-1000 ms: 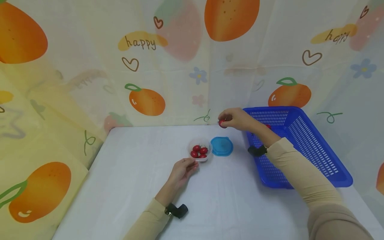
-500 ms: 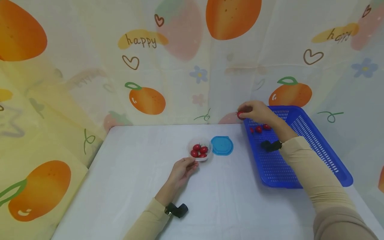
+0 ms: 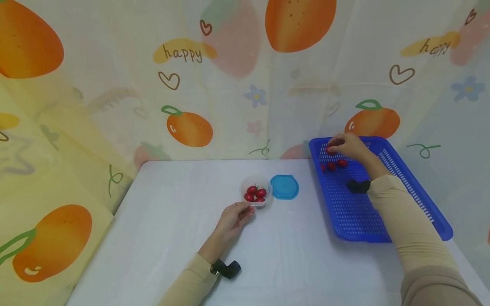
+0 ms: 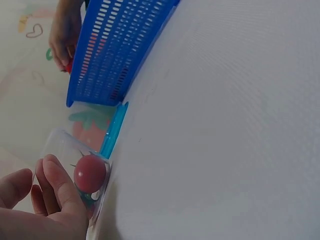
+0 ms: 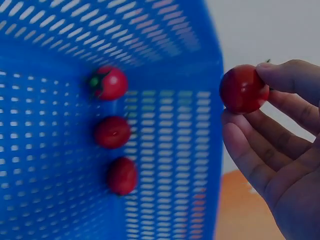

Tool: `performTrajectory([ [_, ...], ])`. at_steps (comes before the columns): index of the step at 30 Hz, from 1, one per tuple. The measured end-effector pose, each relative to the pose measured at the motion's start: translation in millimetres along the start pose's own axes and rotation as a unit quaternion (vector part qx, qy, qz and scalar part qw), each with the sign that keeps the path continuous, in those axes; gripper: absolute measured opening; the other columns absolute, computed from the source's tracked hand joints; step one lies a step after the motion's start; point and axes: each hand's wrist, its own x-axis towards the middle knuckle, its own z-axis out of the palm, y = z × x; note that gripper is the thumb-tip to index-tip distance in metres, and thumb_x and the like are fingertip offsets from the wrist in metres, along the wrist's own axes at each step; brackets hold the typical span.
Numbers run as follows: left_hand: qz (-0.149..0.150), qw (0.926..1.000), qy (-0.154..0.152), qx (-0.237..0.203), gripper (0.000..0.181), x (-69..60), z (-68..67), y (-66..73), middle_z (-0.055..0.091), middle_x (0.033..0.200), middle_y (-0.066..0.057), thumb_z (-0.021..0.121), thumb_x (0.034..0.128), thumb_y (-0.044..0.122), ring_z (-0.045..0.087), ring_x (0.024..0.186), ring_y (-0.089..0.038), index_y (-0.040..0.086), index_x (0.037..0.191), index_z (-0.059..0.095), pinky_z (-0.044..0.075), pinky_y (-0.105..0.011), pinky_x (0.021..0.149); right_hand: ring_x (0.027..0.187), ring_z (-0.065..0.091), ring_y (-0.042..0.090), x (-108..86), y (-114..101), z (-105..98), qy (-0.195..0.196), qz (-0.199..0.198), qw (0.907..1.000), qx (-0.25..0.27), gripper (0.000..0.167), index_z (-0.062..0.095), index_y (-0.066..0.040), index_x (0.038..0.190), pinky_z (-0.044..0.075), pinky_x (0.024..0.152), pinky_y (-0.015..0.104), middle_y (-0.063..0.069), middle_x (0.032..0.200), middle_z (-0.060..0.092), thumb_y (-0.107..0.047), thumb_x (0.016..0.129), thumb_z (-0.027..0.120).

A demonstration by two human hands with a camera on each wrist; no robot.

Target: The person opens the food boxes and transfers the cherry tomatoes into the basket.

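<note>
At the clear container (image 3: 255, 183), which holds several cherry tomatoes (image 3: 261, 193), my left hand (image 3: 231, 221) pinches the near rim; in the left wrist view, the fingers of that hand (image 4: 55, 200) lie against the clear wall beside a tomato (image 4: 90, 174). My right hand (image 3: 350, 148) is over the back left part of the blue basket (image 3: 337, 229), pinching one cherry tomato (image 3: 331, 149). Up close in the right wrist view, thumb and fingers of this hand (image 5: 285, 130) hold the tomato (image 5: 244, 90) beside the basket's rim. Three more tomatoes (image 5: 112, 132) rest in a row inside the basket.
A light blue lid (image 3: 284, 187) lies flat just right of the clear container. The white-covered table (image 3: 153, 238) meets a fruit-printed cloth (image 3: 229, 127) at its back edge. The basket stands at the table's right side.
My right hand has carried its tomato rightwards, from above the table behind the lid to over the basket, uncovering the tomatoes lying there. The left hand stays in place.
</note>
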Motion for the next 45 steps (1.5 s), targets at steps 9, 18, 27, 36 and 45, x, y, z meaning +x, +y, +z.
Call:
performTrajectory([
  [9,0.001,1.0000,0.006,0.003,0.028,0.0,-0.6,-0.9,0.068,0.106,-0.008,0.060,0.0968,0.020,0.068,0.096,-0.014,0.003,0.119,0.056,0.057,-0.020,0.085,0.107,0.059,0.044,-5.1,31,5,-0.006,0.052,0.9986,-0.007,0.035,0.060,0.010,0.118,0.047,0.094,0.055,0.033,0.116,0.062,-0.016,0.094,0.061],
  [18,0.003,0.9999,0.008,0.008,0.032,0.3,0.2,0.0,0.068,0.108,-0.008,0.059,0.0973,0.020,0.067,0.095,-0.013,0.001,0.123,0.055,0.057,-0.020,0.085,0.104,0.057,0.048,-8.1,50,18,-0.018,0.069,0.9968,-0.037,0.029,0.059,0.014,0.112,0.047,0.092,0.058,0.035,0.112,0.061,-0.005,0.091,0.059],
  [27,-0.002,0.9999,0.011,-0.002,0.029,0.4,0.9,0.8,0.067,0.106,-0.008,0.061,0.0962,0.019,0.067,0.096,-0.014,0.003,0.120,0.056,0.057,-0.021,0.085,0.099,0.060,0.046,-7.6,64,32,-0.033,0.076,0.9947,-0.061,0.027,0.061,0.015,0.110,0.050,0.090,0.057,0.034,0.107,0.063,0.000,0.087,0.058],
  [36,-0.002,0.9999,0.010,0.004,0.029,-0.8,1.1,-0.2,0.068,0.106,-0.008,0.061,0.0962,0.019,0.068,0.096,-0.014,0.003,0.119,0.056,0.057,-0.021,0.085,0.097,0.060,0.045,-10.1,72,39,-0.021,0.079,0.9955,-0.048,0.026,0.062,0.014,0.107,0.049,0.089,0.056,0.033,0.106,0.063,0.000,0.085,0.062],
  [45,-0.007,1.0000,0.002,0.001,0.034,1.4,0.8,-0.7,0.067,0.108,-0.008,0.059,0.0973,0.020,0.068,0.095,-0.013,0.001,0.124,0.053,0.056,-0.020,0.086,0.104,0.058,0.046,-11.9,74,36,-0.028,0.094,0.9948,-0.029,0.030,0.061,0.014,0.111,0.047,0.093,0.058,0.034,0.112,0.062,-0.002,0.086,0.063],
])
